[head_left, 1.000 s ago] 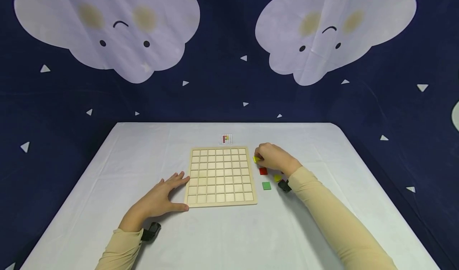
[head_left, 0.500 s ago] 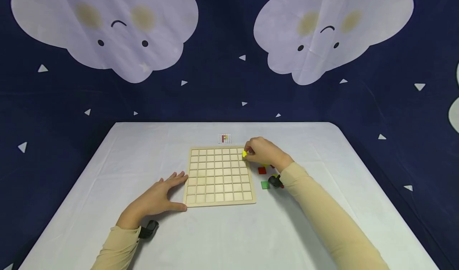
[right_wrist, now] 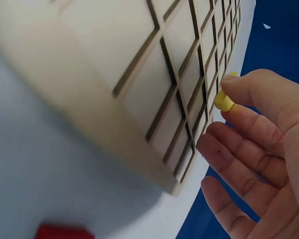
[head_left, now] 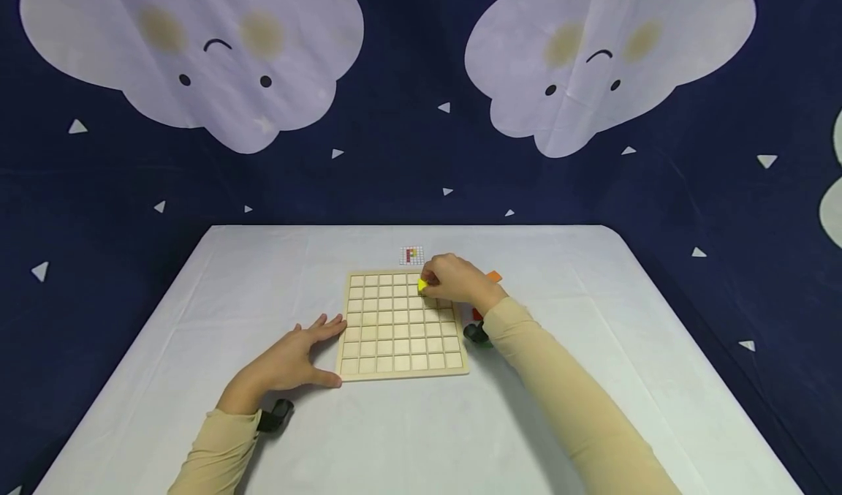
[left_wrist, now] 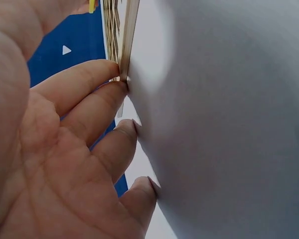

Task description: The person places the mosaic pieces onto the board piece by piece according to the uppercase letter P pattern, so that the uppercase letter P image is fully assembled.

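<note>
Over the upper right part of a wooden grid board (head_left: 395, 343), my right hand (head_left: 455, 279) pinches a small yellow tile (head_left: 422, 286) between thumb and index finger. The right wrist view shows the yellow tile (right_wrist: 223, 102) tilted close to the grid; whether it touches the board is unclear. My left hand (head_left: 289, 363) lies at the board's left side with fingers spread and thumb at the near corner. In the left wrist view, fingertips of the left hand (left_wrist: 74, 134) touch the board's edge and the white cloth.
A small printed card (head_left: 411, 255) with a coloured grid pattern lies beyond the board. Right of the board, an orange tile (head_left: 494, 276) and a red tile (head_left: 476, 314) show partly past the right arm. A dark backdrop with clouds (head_left: 421, 151) stands behind the table.
My right hand has picked the yellow tile from beside the board and carried it left over the grid. My left hand stays at the board's left edge.
</note>
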Demonstrator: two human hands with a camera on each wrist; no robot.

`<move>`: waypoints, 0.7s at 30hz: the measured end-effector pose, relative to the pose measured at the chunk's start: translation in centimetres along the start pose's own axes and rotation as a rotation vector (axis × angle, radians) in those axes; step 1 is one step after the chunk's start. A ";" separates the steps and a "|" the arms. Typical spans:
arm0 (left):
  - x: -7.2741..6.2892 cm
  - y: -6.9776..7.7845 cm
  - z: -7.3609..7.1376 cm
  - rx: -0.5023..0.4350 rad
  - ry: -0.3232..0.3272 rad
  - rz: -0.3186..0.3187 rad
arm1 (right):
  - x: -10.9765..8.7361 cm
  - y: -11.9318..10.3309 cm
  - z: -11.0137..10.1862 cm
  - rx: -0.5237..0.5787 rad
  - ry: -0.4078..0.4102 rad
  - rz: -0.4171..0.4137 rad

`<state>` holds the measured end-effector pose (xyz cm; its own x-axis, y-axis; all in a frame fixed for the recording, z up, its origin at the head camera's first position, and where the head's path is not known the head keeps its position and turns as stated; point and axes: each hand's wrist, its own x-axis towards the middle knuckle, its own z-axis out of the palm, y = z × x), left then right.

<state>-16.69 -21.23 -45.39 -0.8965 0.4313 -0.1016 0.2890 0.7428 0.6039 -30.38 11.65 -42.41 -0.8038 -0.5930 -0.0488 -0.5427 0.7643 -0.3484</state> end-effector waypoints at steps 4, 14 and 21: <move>0.0 0.2 0.0 -0.013 -0.007 -0.006 | 0.6 -0.4 0.4 -0.005 -0.011 -0.017; -0.1 0.1 0.1 -0.018 -0.010 -0.013 | 1.0 -1.4 0.9 -0.041 -0.015 0.055; 0.0 0.0 0.2 -0.011 -0.016 -0.015 | 1.0 -1.6 1.2 -0.103 0.013 0.061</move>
<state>-16.65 -21.15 -45.50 -0.8951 0.4286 -0.1234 0.2719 0.7436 0.6108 -30.04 9.51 -43.06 -0.8389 -0.5415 -0.0543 -0.5142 0.8214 -0.2468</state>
